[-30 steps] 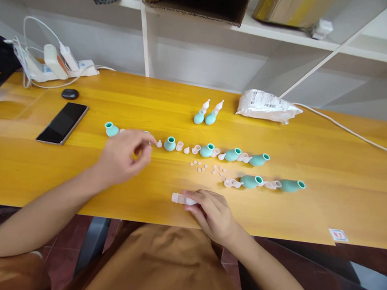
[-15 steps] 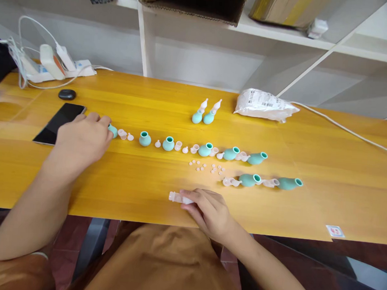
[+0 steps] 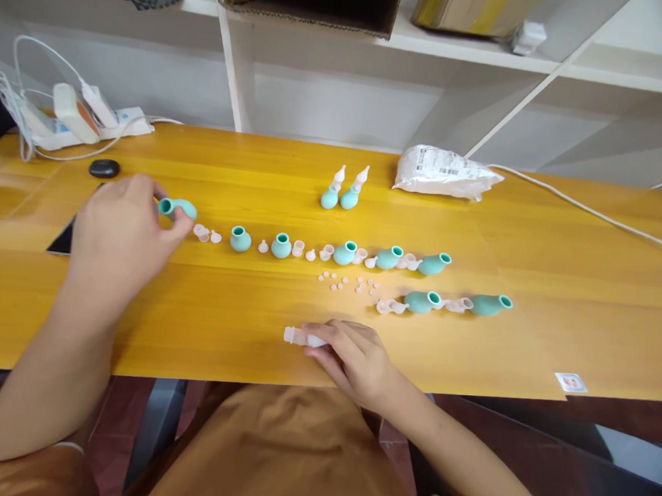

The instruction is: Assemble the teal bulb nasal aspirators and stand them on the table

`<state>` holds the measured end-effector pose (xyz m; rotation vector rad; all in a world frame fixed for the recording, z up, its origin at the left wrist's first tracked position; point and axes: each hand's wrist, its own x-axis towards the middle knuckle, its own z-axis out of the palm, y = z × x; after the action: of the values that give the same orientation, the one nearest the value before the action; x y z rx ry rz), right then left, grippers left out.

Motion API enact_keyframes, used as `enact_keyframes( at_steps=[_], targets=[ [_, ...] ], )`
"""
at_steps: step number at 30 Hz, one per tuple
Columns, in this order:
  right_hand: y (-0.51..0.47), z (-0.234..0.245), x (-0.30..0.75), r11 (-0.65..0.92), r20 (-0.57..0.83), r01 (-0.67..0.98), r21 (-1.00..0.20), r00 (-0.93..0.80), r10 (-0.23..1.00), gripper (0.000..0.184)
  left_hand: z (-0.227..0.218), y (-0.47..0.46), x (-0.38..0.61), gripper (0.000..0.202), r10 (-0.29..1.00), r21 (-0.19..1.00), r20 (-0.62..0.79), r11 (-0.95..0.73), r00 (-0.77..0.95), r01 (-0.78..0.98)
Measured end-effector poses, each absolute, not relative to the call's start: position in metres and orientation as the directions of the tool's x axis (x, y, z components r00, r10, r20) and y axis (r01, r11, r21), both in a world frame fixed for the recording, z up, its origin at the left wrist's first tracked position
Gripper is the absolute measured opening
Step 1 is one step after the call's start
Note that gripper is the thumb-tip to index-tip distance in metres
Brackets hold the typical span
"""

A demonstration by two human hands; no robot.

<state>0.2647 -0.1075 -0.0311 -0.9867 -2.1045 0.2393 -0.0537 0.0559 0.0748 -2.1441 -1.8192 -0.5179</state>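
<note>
My left hand [image 3: 131, 226] grips a teal squeeze bulb [image 3: 183, 209] between thumb and fingers, its open neck tilted to the left. My right hand [image 3: 351, 355] pinches a translucent plastic nozzle piece [image 3: 300, 337] above the front of the table; the fingers cover its right end. Beyond the hands runs a row of teal bulbs [image 3: 281, 246], with pale pink cups and small funnel-shaped tips [image 3: 263, 246] between them. Tiny pale rings [image 3: 344, 281] lie scattered below the row. Two bulbs with pale tips fitted [image 3: 350, 196] stand farther back.
A black phone [image 3: 62, 238] lies partly under my left hand, near a small black case [image 3: 104, 168]. At the back left sits a power strip [image 3: 130, 122] with cables. A white plastic package [image 3: 446, 173] rests at the back right, before white shelves [image 3: 342, 90].
My left hand has lifted the teal bulb from the left end of the row and tipped its neck leftward. My right hand still holds the nozzle piece in nearly the same place.
</note>
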Motion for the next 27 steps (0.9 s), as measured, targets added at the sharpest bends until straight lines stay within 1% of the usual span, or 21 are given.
enact_keyframes(
  at_steps=[1, 2, 3, 4, 5, 6, 7, 9, 13, 16, 18, 20, 22, 25, 27],
  targets=[
    [-0.108, -0.032, 0.265, 0.678, 0.571, 0.567, -0.467, -0.392, 0.721, 0.021, 0.074, 0.053, -0.051, 0.020, 0.834, 0.123, 0.527, -0.264, 0.162, 0.957],
    [-0.108, -0.033, 0.265, 0.676, 0.565, 0.562, -0.477, -0.393, 0.726, 0.020, 0.073, 0.050, -0.047, 0.019, 0.769, 0.234, 0.614, -0.394, 0.179, 0.889],
    [-0.109, -0.034, 0.266, 0.673, 0.558, 0.555, -0.488, -0.394, 0.730, 0.020, 0.070, 0.045, -0.042, 0.019, 0.690, 0.351, 0.703, -0.547, 0.171, 0.760],
    [-0.109, -0.034, 0.266, 0.670, 0.552, 0.549, -0.499, -0.394, 0.735, 0.019, 0.067, 0.040, -0.037, 0.020, 0.639, 0.448, 0.753, -0.673, 0.157, 0.588],
    [-0.109, -0.034, 0.266, 0.670, 0.551, 0.543, -0.507, -0.393, 0.736, 0.019, 0.063, 0.035, -0.031, 0.023, 0.617, 0.509, 0.765, -0.755, 0.184, 0.414],
    [-0.109, -0.033, 0.266, 0.672, 0.555, 0.538, -0.509, -0.391, 0.734, 0.019, 0.059, 0.031, -0.026, 0.022, 0.608, 0.555, 0.763, -0.790, 0.221, 0.260],
    [-0.109, -0.033, 0.266, 0.677, 0.565, 0.533, -0.507, -0.388, 0.728, 0.019, 0.054, 0.028, -0.021, 0.020, 0.624, 0.603, 0.730, -0.780, 0.278, 0.170],
    [-0.108, -0.031, 0.265, 0.692, 0.587, 0.522, -0.499, -0.384, 0.713, 0.020, 0.043, 0.025, -0.014, 0.020, 0.583, 0.605, 0.728, -0.794, 0.362, 0.062],
    [-0.108, -0.030, 0.265, 0.696, 0.617, 0.526, -0.489, -0.356, 0.702, 0.023, 0.026, 0.023, -0.007, 0.020, 0.619, 0.682, 0.595, -0.726, 0.512, 0.085],
    [-0.109, -0.033, 0.265, 0.676, 0.620, 0.538, -0.504, -0.320, 0.717, 0.028, 0.019, 0.020, -0.005, 0.022, 0.678, 0.760, 0.437, -0.630, 0.591, 0.161],
    [-0.109, -0.035, 0.264, 0.659, 0.606, 0.546, -0.517, -0.311, 0.732, 0.030, 0.017, 0.019, -0.005, 0.023, 0.688, 0.758, 0.344, -0.605, 0.639, 0.242],
    [-0.109, -0.035, 0.264, 0.648, 0.595, 0.547, -0.530, -0.305, 0.744, 0.033, 0.018, 0.018, -0.003, 0.025, 0.671, 0.718, 0.278, -0.620, 0.688, 0.315],
    [-0.108, -0.035, 0.264, 0.643, 0.594, 0.541, -0.543, -0.293, 0.749, 0.034, 0.019, 0.018, -0.002, 0.027, 0.639, 0.689, 0.220, -0.636, 0.737, 0.346],
    [-0.108, -0.035, 0.264, 0.637, 0.600, 0.542, -0.548, -0.276, 0.751, 0.035, 0.019, 0.015, 0.002, 0.025, 0.585, 0.699, 0.128, -0.626, 0.801, 0.345],
    [-0.108, -0.036, 0.265, 0.633, 0.606, 0.548, -0.547, -0.263, 0.751, 0.035, 0.017, 0.013, 0.005, 0.022, 0.532, 0.713, 0.102, -0.628, 0.840, 0.312]
  ],
)
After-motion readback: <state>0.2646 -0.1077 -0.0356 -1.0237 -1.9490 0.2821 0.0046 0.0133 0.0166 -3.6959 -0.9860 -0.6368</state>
